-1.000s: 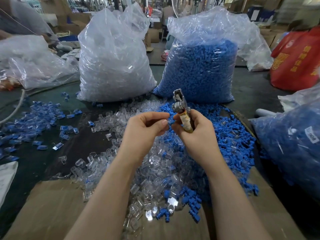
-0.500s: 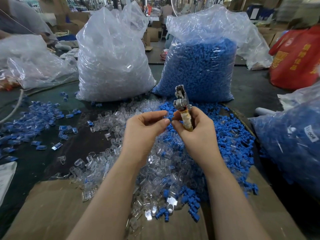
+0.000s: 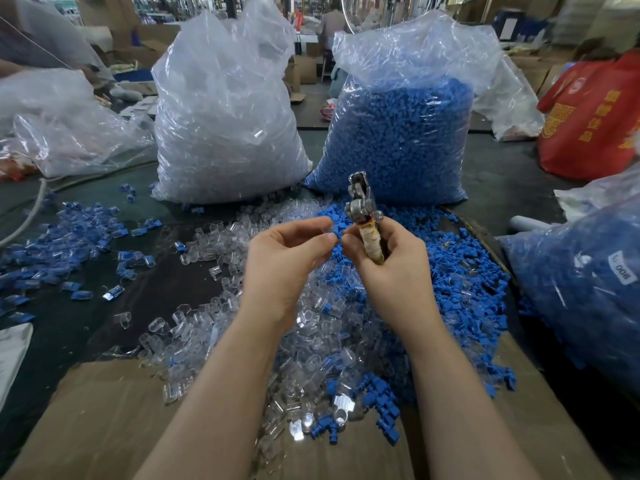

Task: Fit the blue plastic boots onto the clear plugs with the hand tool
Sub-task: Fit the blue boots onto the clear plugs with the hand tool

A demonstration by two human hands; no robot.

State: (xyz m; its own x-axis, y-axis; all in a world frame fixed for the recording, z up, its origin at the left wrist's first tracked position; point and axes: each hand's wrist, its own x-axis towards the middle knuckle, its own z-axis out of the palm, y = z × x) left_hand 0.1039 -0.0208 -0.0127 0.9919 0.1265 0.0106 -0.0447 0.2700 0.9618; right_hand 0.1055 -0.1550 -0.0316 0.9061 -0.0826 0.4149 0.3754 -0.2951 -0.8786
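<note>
The hand tool [image 3: 364, 216] stands nearly upright above the middle of the worktop [image 3: 86, 317], its metal head up and its tape-wrapped handle gripped by the curled fingers [image 3: 398, 237] of the right hand [image 3: 391, 268]. Just left of it, the left hand [image 3: 287, 261] pinches something small between thumb and forefinger; whether it is a plug or a boot cannot be told. The fingertips of the two hands nearly meet. Below the hands lies a heap of loose clear plugs [image 3: 311, 351], merging on the right into a spread of loose blue boots [image 3: 467, 289]. Assembled blue-and-clear pieces [image 3: 69, 251] lie scattered to the left. Behind stand a bag of clear plugs [image 3: 221, 126] and a bag of blue boots [image 3: 401, 140]. Cardboard [image 3: 114, 417] covers the near edge.
</note>
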